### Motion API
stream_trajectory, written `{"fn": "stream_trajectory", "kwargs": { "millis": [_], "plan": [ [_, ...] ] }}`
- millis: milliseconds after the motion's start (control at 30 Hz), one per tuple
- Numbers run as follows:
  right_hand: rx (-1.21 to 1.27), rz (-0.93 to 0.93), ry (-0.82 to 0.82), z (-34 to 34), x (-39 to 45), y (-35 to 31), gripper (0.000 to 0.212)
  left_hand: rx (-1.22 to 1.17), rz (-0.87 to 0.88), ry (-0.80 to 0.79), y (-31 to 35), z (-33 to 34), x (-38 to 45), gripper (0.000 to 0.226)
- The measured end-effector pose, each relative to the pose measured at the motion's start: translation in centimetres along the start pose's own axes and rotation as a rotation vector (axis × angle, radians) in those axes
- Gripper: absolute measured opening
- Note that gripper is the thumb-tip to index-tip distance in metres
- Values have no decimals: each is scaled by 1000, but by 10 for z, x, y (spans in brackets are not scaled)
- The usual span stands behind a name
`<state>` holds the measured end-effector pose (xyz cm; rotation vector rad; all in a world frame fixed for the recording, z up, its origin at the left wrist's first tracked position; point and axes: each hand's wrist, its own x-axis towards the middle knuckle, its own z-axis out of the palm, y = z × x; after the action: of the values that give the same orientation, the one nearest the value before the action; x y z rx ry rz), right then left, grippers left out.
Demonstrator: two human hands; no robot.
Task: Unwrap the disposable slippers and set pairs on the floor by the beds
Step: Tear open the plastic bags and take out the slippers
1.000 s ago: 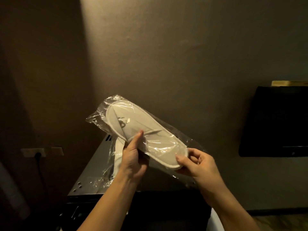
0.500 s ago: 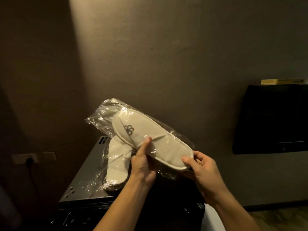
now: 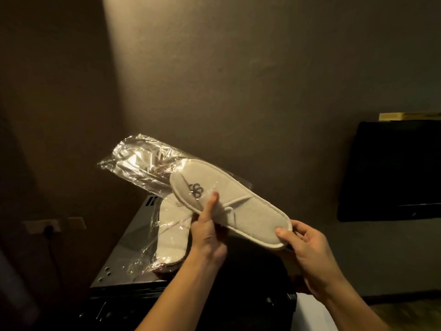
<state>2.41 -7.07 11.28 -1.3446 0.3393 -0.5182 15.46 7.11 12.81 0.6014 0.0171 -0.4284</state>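
Note:
A flat white disposable slipper pair [image 3: 241, 211] with a dark logo sticks about halfway out of a clear plastic wrapper [image 3: 140, 168]. My right hand [image 3: 307, 254] pinches the heel end, which is bare of plastic. My left hand [image 3: 208, 232] grips the wrapper around the slipper's middle, thumb on top near the logo. The empty crumpled end of the wrapper trails up to the left. Below, a second wrapped slipper pair [image 3: 170, 237] lies on a dark cabinet top [image 3: 128, 249].
A black wall-mounted screen [image 3: 391, 170] hangs at the right. A wall socket [image 3: 47, 226] with a plugged cable sits at the left. Wooden floor [image 3: 405, 314] shows at the bottom right. A plain wall fills the background.
The slipper pair has slid out of the wrapper toward the right, its heel end now bare. The wrapper's left end has emptied and crumpled. Both hands keep their grip.

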Motion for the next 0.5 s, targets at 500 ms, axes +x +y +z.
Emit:
{"fn": "stream_trajectory", "kwargs": {
  "millis": [500],
  "plan": [
    [64, -4, 67, -34, -10, 2, 24, 80, 223, 15, 47, -16, 31, 56]
  ]
}}
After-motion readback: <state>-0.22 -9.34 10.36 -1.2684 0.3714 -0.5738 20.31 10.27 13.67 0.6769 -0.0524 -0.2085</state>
